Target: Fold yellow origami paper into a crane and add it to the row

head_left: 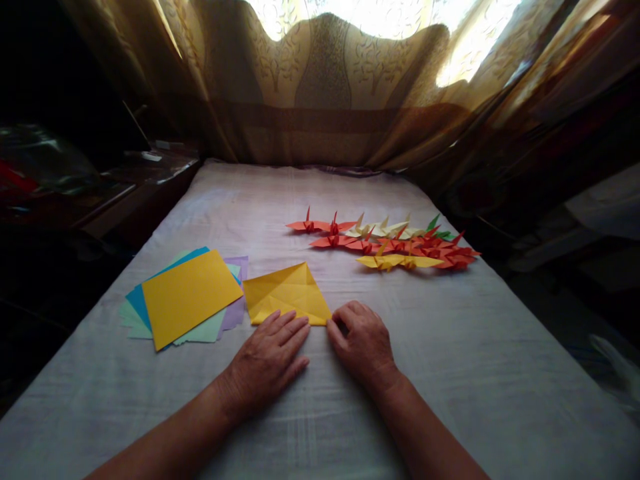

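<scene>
A creased yellow origami sheet [287, 291] lies on the cloth-covered table, its near edge folded straight. Flat across that near edge rests my left hand [270, 355], fingers stretched out and pressing on the paper. My right hand [364, 340] is closed, with thumb and forefinger pinching the sheet's right corner. Just left of the sheet is a loose stack of coloured paper, a plain yellow sheet [193, 297] on top. Blue paper [141, 308], pale green paper [205, 330] and purple paper [234, 315] stick out from beneath it.
Several folded paper cranes stand in rows at the right: red cranes [333, 241], cream cranes [385, 230], a green crane [440, 230] and yellow cranes [397, 262]. A white cloth [280, 193] covers the table. Behind it hangs a patterned curtain [280, 87]; dark furniture borders the left side.
</scene>
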